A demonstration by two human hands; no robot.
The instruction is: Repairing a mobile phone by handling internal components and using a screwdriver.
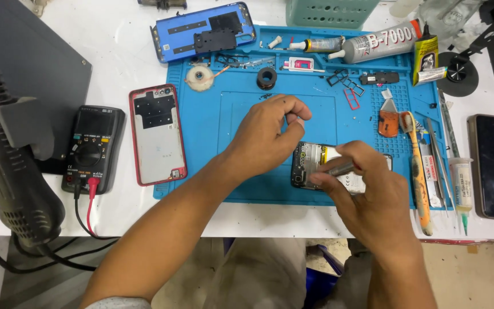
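On the blue silicone repair mat (pixel 241 123), your left hand (pixel 270 134) pinched its fingers narrowly above the opened black smartphone (pixel 310 163), steadying it, while your right hand (pixel 367 191) gripped a slim metal screwdriver (pixel 338 168).

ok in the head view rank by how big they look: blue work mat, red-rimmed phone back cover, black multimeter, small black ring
1. blue work mat
2. red-rimmed phone back cover
3. black multimeter, slightly smaller
4. small black ring

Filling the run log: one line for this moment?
left hand: pinching above opened phone | right hand: grip on grey metal tool | surface: blue rubber mat
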